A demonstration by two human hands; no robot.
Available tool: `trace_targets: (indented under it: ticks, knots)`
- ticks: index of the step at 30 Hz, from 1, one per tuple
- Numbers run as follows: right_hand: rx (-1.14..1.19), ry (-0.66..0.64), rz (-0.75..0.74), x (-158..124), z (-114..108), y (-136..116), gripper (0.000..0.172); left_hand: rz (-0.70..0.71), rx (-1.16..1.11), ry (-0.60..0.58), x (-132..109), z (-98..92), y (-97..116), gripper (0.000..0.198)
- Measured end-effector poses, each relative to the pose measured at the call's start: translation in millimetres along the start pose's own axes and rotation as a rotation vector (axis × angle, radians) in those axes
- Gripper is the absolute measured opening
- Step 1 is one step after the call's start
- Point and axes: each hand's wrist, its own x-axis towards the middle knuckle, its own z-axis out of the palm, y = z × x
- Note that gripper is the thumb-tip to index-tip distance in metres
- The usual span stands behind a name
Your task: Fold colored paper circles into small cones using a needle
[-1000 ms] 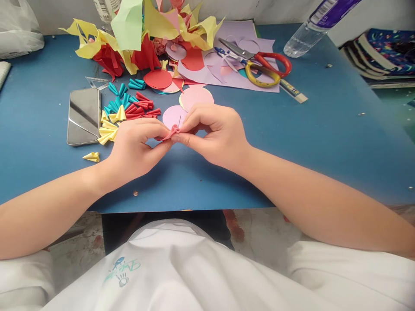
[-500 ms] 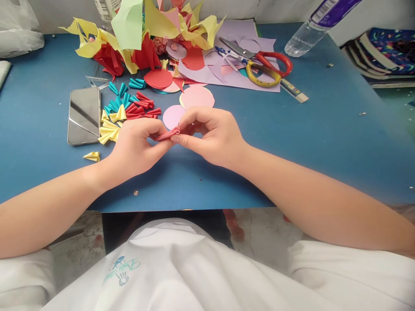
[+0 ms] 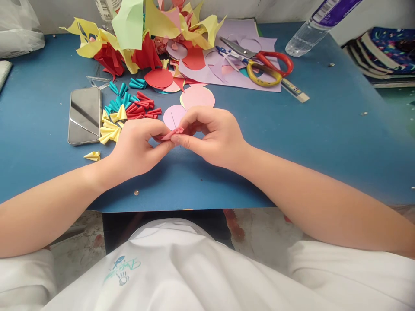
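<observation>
A small rolled pink paper cone [image 3: 172, 134] is pinched between my two hands, just above the table's near half. My left hand [image 3: 139, 144] closes thumb and forefinger on its pointed end. My right hand [image 3: 216, 134] grips the wider end, where rolled openings show. A thin needle [image 3: 173, 120] stands up from the cone, seen against a light purple paper circle [image 3: 169, 113] behind. Whether a thread hangs from it I cannot tell. Past my left hand lie rolled cones in yellow [image 3: 109, 131], red [image 3: 142, 105] and teal [image 3: 120, 102].
A phone [image 3: 84, 115] lies left of the cones. Pink circles [image 3: 197, 96] and red circles [image 3: 158, 78] are stacked ahead. Scissors [image 3: 274, 62] rest on purple paper [image 3: 269, 47], near crumpled scraps [image 3: 145, 52]. A water bottle [image 3: 306, 36] stands at back right.
The needle now stands up visibly from the pink cone, where before only a short tip showed. The cone's wide end has turned slightly upward and right; both hands are nearly unmoved.
</observation>
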Motion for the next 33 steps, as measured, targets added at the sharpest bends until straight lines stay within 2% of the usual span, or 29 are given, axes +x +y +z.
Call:
trace_targets:
  ticks: [6, 12, 15, 17, 18, 20, 25, 29, 31, 33]
  knots:
    - [0.032, -0.006, 0.019, 0.2, -0.6, 1.2, 0.047, 0.042, -0.013, 0.012, 0.3, -0.3, -1.0, 0.04]
    - [0.0, 0.0, -0.105, -1.3, 0.3, 4.7, 0.035, 0.079, -0.041, -0.004, 1.7, -0.2, -1.5, 0.039]
    - [-0.048, -0.047, -0.108, -1.7, -0.6, 8.7, 0.038, 0.061, -0.061, -0.023, 2.1, 2.3, -2.6, 0.038]
    - [-0.106, -0.086, -0.194, -0.8, -1.6, 10.6, 0.034, 0.052, -0.073, -0.019, 2.1, 4.1, -2.7, 0.038]
    - [-0.119, -0.048, -0.252, -0.1, -2.0, 10.9, 0.029, 0.05, -0.081, -0.01, 2.0, 4.8, -2.4, 0.039]
    - [-0.18, -0.1, -0.206, 0.9, -2.4, 9.7, 0.024, 0.028, -0.107, 0.004, 1.5, 5.2, -1.2, 0.038]
    - [-0.23, -0.055, -0.255, -0.4, -0.3, 6.0, 0.011, -0.09, -0.204, 0.008, -0.3, 4.1, 0.3, 0.032]
    - [-0.197, 0.014, -0.425, -3.4, 2.6, 8.4, 0.013, 0.012, -0.234, 0.075, -1.5, 5.7, -4.5, 0.033]
    - [-0.185, 0.017, -0.433, -3.6, 2.9, 9.7, 0.01, 0.046, -0.232, 0.106, -2.1, 7.6, -7.5, 0.027]
    - [-0.184, 0.007, -0.375, -2.6, 2.3, 11.1, 0.006, 0.046, -0.248, 0.133, -2.6, 9.9, -10.1, 0.021]
